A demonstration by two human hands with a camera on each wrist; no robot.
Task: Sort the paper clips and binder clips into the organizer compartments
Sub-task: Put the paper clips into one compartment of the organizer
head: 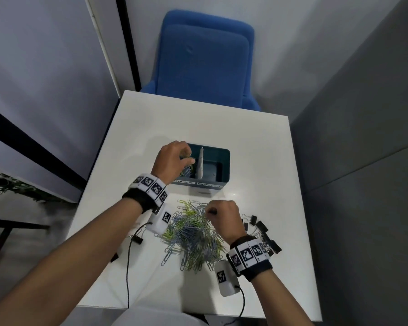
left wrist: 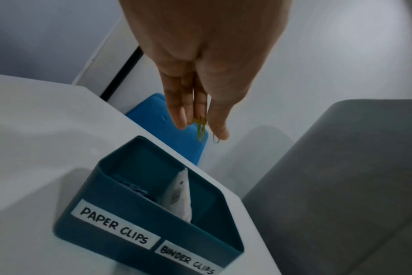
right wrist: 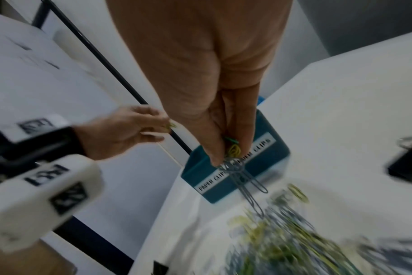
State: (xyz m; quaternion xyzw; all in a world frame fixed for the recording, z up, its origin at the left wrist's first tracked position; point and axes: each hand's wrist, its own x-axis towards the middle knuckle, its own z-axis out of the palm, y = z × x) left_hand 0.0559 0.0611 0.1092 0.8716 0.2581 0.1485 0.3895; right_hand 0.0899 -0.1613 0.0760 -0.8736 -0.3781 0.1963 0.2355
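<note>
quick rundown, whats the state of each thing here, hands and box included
left hand: over the organizer, pinching a few paper clips
right hand: pinching a bunch of paper clips above the pile
organizer: paper clips in the left compartment, right one looks empty
pile: loose on the table
binder clips: unsorted on the table
chair: unoccupied

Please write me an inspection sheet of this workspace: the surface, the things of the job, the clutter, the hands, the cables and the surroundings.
Surface: white table, glossy.
Job's things: blue organizer with a white divider, labels PAPER CLIPS and BINDER CLIPS; pile of paper clips in front of it; binder clips right of the pile, one binder clip to the left.
Clutter: nothing seen.
Hands: left hand pinches paper clips over the paper clip side; right hand pinches a bunch above the pile.
Cables: black cable from each wrist camera, across the table.
Surroundings: blue chair, grey walls.
</note>
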